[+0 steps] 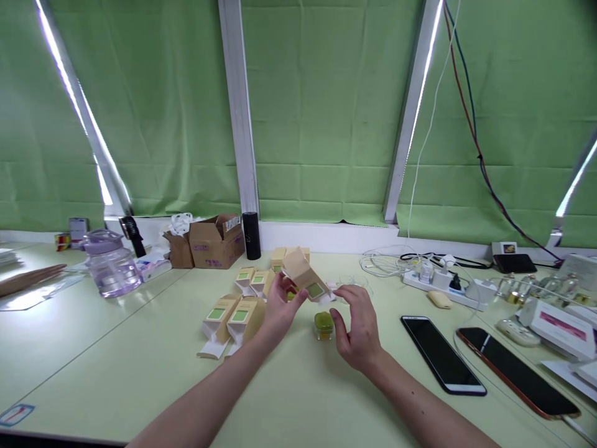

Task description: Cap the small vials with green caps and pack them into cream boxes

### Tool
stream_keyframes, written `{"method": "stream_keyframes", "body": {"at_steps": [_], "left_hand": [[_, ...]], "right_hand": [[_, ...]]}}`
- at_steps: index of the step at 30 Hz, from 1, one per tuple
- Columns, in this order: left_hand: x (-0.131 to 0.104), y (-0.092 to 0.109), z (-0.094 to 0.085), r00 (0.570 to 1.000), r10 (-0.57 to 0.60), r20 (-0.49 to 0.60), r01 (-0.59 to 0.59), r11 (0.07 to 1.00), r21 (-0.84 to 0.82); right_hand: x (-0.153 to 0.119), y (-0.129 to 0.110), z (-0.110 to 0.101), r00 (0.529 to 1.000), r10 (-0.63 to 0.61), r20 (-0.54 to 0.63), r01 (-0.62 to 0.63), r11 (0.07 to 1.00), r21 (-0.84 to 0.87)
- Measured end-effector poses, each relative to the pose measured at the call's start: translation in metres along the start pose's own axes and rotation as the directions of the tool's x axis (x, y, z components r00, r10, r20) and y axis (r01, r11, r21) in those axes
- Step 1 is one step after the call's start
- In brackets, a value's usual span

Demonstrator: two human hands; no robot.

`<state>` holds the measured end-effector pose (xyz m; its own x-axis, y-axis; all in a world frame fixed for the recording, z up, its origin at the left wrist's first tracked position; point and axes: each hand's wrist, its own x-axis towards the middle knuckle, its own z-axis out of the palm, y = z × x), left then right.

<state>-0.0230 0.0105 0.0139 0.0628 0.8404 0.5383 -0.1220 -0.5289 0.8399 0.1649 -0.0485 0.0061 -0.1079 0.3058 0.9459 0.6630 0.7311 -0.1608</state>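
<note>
Left hand (pixel 278 309) is gripping a tan carton (pixel 304 274) at frame centre.
Flat cartons (pixel 229 315) are lying just left of it; the carton is tilting above a small green jar (pixel 323 324) on the table (pixel 116 367), while the right hand (pixel 358 323) is hovering open, fingers curled, just beside the jar, touching nothing.

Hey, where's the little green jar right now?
In the head view, the little green jar sits on the table near the centre, just left of the right hand and below the small kraft box held in the left hand.
</note>
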Motion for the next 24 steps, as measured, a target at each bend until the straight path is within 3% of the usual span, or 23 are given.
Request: {"method": "stream_keyframes", "body": {"at_steps": [2, 3, 6, 8, 11, 15, 18, 24], "left_hand": [[-0.003, 0.004, -0.001, 0.979, 0.201, -0.036, -0.190, 0.960, 0.207], [-0.005, 0.007, -0.001, 0.945, 0.325, -0.031, -0.300, 0.901, 0.313], [-0.010, 0.014, -0.003, 0.776, 0.624, 0.090, -0.565, 0.626, 0.537], [-0.013, 0.016, -0.003, 0.676, 0.715, 0.178, -0.648, 0.461, 0.606], [-0.016, 0.016, -0.002, 0.586, 0.764, 0.271, -0.698, 0.305, 0.648], [-0.019, 0.015, -0.002, 0.524, 0.779, 0.345, -0.744, 0.222, 0.630], [-0.020, 0.015, -0.002, 0.502, 0.783, 0.366, -0.763, 0.202, 0.614], [-0.023, 0.011, -0.002, 0.548, 0.755, 0.360, -0.740, 0.237, 0.630]], "right_hand": [[0.000, 0.003, 0.001, 1.000, -0.001, -0.013, 0.001, 1.000, 0.003], [0.000, 0.004, 0.002, 1.000, 0.001, -0.016, -0.001, 1.000, 0.005], [-0.002, 0.009, 0.003, 1.000, 0.023, -0.015, -0.023, 1.000, 0.000], [-0.003, 0.012, 0.005, 0.999, 0.051, -0.006, -0.051, 0.999, -0.012], [-0.005, 0.015, 0.006, 0.996, 0.086, 0.020, -0.085, 0.996, -0.026], [-0.006, 0.017, 0.007, 0.992, 0.120, 0.048, -0.119, 0.993, -0.024], [-0.007, 0.018, 0.008, 0.987, 0.145, 0.072, -0.144, 0.989, -0.024], [-0.009, 0.020, 0.009, 0.981, 0.164, 0.103, -0.161, 0.986, -0.038]]}}
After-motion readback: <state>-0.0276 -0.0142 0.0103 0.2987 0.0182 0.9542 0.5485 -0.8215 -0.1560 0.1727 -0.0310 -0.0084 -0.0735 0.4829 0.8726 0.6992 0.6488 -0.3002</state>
